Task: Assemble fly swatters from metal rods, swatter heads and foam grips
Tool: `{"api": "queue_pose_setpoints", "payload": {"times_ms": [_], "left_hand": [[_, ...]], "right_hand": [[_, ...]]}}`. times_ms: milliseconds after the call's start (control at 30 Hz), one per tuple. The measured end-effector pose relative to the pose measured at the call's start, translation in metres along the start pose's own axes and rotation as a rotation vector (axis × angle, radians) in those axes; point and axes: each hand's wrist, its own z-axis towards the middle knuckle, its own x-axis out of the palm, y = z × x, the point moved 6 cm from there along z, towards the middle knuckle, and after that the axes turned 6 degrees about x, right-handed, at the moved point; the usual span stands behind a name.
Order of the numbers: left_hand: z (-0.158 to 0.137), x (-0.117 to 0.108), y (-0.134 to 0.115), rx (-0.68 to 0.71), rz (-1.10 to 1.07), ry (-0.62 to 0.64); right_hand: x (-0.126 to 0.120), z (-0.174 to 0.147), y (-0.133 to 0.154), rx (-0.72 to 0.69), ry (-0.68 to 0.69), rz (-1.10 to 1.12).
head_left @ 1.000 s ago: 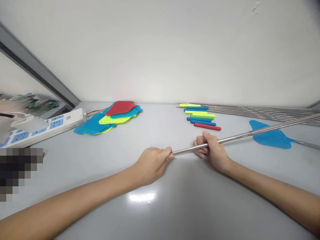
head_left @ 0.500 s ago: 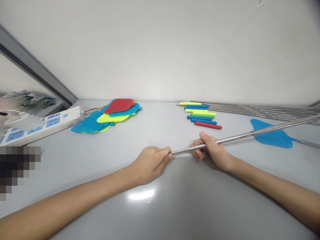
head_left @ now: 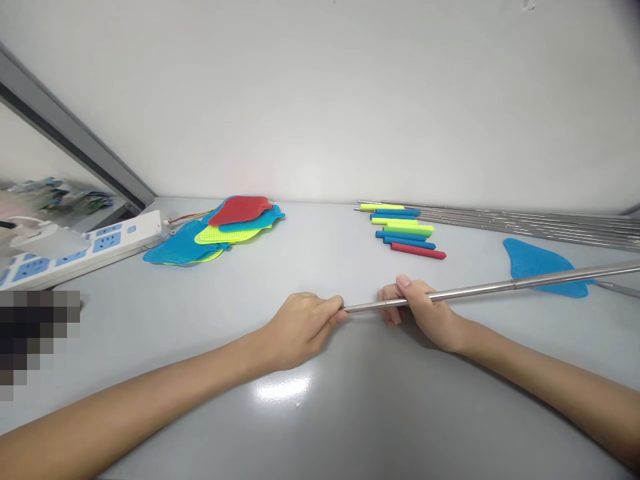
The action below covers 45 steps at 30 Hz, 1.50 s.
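A telescopic metal rod [head_left: 475,291] slants across the right half of the head view, thin at its left end and thicker towards the right edge. My left hand [head_left: 307,330] is closed around its thin left end, whose tip is hidden in the fingers. Farther along, my right hand [head_left: 423,310] grips the rod with the thumb lying along it. The rod passes in front of a blue fly swatter head [head_left: 540,260], which lies on the table with a metal shaft [head_left: 620,288] at its right end.
Loose fly swatter heads [head_left: 240,211] in red, blue and yellow are piled at the back left. Coloured grip sleeves [head_left: 417,251] lie at back centre, beside several metal rods [head_left: 525,223]. A white power strip [head_left: 107,243] stands at left, near a pixelated dark patch [head_left: 35,340].
The rod's right end has tilted down, so it now crosses lower over the blue swatter head. My right hand has shifted slightly down; my left hand stays almost in place.
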Motion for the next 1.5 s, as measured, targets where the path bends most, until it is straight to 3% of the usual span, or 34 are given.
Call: {"api": "queue_pose_setpoints", "payload": {"times_ms": [467,867,1167,1500], "left_hand": [[0.001,-0.001,-0.002,0.000,0.011,-0.009],[0.001,0.000,-0.002,0.018,0.017,0.001],[0.002,0.000,-0.002,-0.024,0.001,-0.020],[0.003,-0.003,-0.002,-0.056,-0.071,-0.022]], "right_hand": [[0.001,-0.002,0.002,-0.005,0.013,-0.075],[0.004,-0.007,0.003,0.003,0.057,-0.304],[0.000,0.003,0.001,0.002,-0.022,-0.075],[-0.005,0.003,0.001,0.046,-0.100,-0.002]]}}
